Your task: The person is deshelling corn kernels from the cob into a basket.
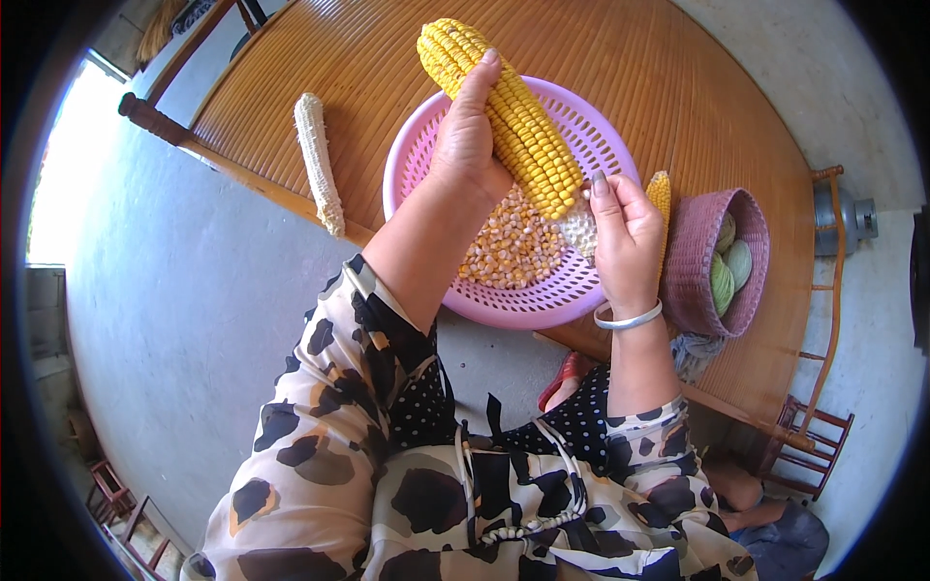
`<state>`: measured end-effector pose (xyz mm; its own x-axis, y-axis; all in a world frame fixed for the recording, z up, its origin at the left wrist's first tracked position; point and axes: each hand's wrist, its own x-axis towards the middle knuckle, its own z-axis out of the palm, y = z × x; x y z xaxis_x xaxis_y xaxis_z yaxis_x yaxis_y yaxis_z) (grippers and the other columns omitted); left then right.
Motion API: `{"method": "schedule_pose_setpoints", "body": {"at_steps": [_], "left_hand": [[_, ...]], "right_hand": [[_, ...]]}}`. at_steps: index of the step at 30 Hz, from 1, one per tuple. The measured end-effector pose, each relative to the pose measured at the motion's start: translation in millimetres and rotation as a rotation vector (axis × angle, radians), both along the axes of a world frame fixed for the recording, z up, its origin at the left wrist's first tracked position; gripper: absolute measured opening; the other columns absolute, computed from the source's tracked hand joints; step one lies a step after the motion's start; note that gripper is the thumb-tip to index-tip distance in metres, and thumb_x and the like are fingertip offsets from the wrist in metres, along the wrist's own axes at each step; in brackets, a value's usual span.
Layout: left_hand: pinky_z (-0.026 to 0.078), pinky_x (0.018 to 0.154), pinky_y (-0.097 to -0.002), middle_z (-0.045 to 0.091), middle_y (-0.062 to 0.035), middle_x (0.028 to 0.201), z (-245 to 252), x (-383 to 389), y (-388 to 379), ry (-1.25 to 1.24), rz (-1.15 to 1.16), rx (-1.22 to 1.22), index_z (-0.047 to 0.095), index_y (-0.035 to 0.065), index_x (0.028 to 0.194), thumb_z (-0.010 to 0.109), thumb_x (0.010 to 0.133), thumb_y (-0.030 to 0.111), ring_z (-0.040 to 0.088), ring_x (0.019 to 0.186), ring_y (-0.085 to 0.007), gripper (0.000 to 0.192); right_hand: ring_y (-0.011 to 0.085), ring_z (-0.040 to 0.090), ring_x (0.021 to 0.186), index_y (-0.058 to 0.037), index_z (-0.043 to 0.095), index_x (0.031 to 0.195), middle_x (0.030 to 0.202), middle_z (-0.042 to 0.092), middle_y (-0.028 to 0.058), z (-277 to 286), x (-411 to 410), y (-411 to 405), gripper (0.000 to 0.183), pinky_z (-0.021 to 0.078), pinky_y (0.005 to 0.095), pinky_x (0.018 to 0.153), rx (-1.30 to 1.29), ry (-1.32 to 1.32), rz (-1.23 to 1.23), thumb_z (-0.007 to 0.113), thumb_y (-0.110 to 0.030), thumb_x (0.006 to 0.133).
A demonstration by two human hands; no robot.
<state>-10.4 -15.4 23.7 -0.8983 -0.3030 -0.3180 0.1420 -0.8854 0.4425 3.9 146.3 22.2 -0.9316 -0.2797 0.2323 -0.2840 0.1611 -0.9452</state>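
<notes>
My left hand [472,141] grips a large ear of yellow corn [527,134] around its middle, thumb along the kernels. The ear slants down to the right above a pink perforated plastic basket [494,314]. At its lower end my right hand [628,243], with a silver bangle on the wrist, has its thumb and curled fingers against the corn. Beside those fingers shows bare white cob [580,231]; whether it belongs to the same ear, I cannot tell. Loose yellow and pale kernels [512,247] lie in the basket, partly hidden by my left forearm.
A stripped cob [318,163] lies at the left edge of the slatted bamboo bed [349,51]. Right of the basket are another yellow ear [660,196] and a woven purple basket [679,254] holding green yarn balls [737,263]. Part of another person [777,530] shows at lower right.
</notes>
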Motion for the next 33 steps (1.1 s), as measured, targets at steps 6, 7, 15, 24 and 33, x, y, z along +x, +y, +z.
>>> {"method": "schedule_pose_setpoints", "body": {"at_steps": [6, 7, 15, 24, 33], "left_hand": [[0.047, 0.078, -0.0421, 0.057, -0.0098, 0.091, -0.8, 0.2, -2.1, 0.019, 0.002, -0.004, 0.052, 0.005, 0.102, 0.063, 0.081, 0.039, 0.056, 0.084, -0.0237, 0.042], [0.047, 0.079, -0.0426, 0.057, -0.0098, 0.092, -0.9, 0.1, -2.4, 0.023, 0.003, -0.019, 0.052, 0.0049, 0.103, 0.063, 0.081, 0.039, 0.056, 0.085, -0.0237, 0.042], [0.046, 0.08, -0.0439, 0.057, -0.0108, 0.092, 0.9, -0.2, -2.0, -0.031, 0.021, -0.012, 0.052, 0.0046, 0.103, 0.063, 0.081, 0.037, 0.055, 0.086, -0.0249, 0.041], [0.048, 0.073, -0.0417, 0.057, -0.0075, 0.085, -1.1, -0.3, -1.2, -0.019, -0.009, 0.043, 0.053, 0.0065, 0.098, 0.063, 0.081, 0.035, 0.056, 0.078, -0.0217, 0.035], [0.047, 0.077, -0.0451, 0.057, -0.0121, 0.093, 0.7, 0.1, -1.6, -0.05, 0.018, 0.018, 0.051, 0.0042, 0.104, 0.062, 0.081, 0.037, 0.056, 0.083, -0.0262, 0.041]], "right_hand": [[0.0039, 0.049, 0.061, 0.0017, 0.06, 0.08, 0.067, 0.056, -0.0007, 1.0, -0.1, -0.1, 0.013, 0.0392, 0.0194, 0.054, 0.001, 0.038, 0.06, 0.06, -0.01, 0.086], [0.0052, 0.051, 0.063, 0.002, 0.06, 0.083, 0.068, 0.058, 0.0005, -2.3, -1.7, 1.7, 0.012, 0.0414, 0.0198, 0.057, 0.012, 0.043, 0.047, 0.061, -0.01, 0.086], [0.0128, 0.059, 0.063, 0.0042, 0.058, 0.093, 0.073, 0.063, 0.009, -6.4, -4.6, -2.7, 0.025, 0.047, 0.0244, 0.061, 0.089, 0.257, -0.019, 0.065, -0.018, 0.083], [0.0097, 0.059, 0.064, 0.0034, 0.061, 0.09, 0.07, 0.064, 0.0077, 1.4, 4.0, -3.0, 0.023, 0.0462, 0.0236, 0.058, 0.166, 0.147, 0.006, 0.063, -0.019, 0.085], [0.0169, 0.058, 0.062, 0.0013, 0.058, 0.081, 0.07, 0.06, 0.0089, -4.7, 2.2, -1.8, 0.013, 0.0454, 0.0279, 0.058, 0.212, 0.255, -0.049, 0.063, -0.011, 0.082]]}}
